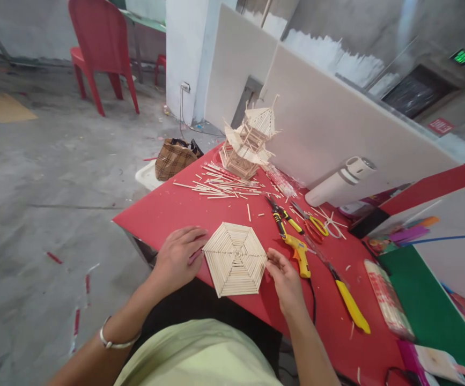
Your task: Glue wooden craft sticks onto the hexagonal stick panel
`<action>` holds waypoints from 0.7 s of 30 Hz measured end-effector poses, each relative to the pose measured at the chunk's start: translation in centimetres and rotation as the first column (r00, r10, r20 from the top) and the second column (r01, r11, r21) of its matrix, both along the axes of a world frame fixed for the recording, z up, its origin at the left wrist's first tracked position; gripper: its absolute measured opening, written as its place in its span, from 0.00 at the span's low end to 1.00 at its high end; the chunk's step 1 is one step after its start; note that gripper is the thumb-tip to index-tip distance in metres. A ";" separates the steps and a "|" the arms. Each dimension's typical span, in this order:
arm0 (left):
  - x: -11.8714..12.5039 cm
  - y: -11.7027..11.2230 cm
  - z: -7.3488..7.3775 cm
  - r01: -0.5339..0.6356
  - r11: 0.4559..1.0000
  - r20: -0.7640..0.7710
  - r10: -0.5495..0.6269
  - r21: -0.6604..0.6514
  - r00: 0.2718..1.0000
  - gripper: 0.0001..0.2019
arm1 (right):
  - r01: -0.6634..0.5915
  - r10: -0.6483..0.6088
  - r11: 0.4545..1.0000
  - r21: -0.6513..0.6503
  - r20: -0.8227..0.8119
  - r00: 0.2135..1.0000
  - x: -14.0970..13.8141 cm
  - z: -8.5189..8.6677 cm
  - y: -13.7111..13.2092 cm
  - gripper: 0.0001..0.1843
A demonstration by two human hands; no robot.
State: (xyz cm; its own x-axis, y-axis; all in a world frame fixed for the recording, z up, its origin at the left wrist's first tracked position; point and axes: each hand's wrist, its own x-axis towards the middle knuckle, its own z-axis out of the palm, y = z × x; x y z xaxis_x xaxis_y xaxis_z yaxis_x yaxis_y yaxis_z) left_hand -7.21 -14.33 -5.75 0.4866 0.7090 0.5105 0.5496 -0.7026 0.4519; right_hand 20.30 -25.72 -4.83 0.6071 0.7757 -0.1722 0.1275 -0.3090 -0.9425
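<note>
A flat hexagon made of pale wooden sticks [235,259] lies near the front edge of the red table [168,212]. My left hand [178,254] rests against its left edge with the fingers curled and touching the side. My right hand [282,279] touches the hexagon's right edge with its fingertips, fingers bent. Neither hand lifts it. Just right of my right hand lies a yellow glue gun [299,252].
A stick-built pagoda model [248,142] stands at the table's far end, with loose sticks [216,185] scattered before it. Yellow-handled pliers [282,214], scissors [315,222], a yellow cutter [351,303] and a white roll [339,182] lie right. A checked bag [174,157] and red chair [101,48] are on the floor.
</note>
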 end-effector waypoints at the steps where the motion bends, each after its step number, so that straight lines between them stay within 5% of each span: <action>1: 0.1 0.0 -0.1 -0.007 1.000 0.003 0.007 0.005 1.000 0.14 | -0.003 0.003 1.000 0.002 0.023 1.000 0.0 -0.1 0.0 0.28; 10: 0.0 -1.1 -0.5 -0.197 0.979 0.211 0.182 0.053 0.960 0.10 | -0.027 0.027 1.000 -0.004 0.071 0.997 -0.6 0.0 -0.9 0.29; 16: -0.8 -4.3 1.0 -0.054 0.998 0.040 0.056 -0.035 0.998 0.14 | -0.025 0.026 0.999 -0.035 0.019 0.999 -1.3 0.7 -2.6 0.31; 21: -0.7 -4.4 1.0 -0.091 0.996 -0.012 0.091 -0.021 0.996 0.21 | -0.037 0.044 0.998 -0.058 0.114 0.993 -1.6 0.8 -2.8 0.30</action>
State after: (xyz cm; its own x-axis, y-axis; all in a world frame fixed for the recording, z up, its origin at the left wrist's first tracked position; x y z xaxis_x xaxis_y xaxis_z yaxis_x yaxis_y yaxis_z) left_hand -7.91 -18.72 -4.79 0.4250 0.7612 0.4897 0.6162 -0.6397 0.4594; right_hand 18.71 -28.49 -4.07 0.5935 0.7913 -0.1471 0.2474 -0.3532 -0.9022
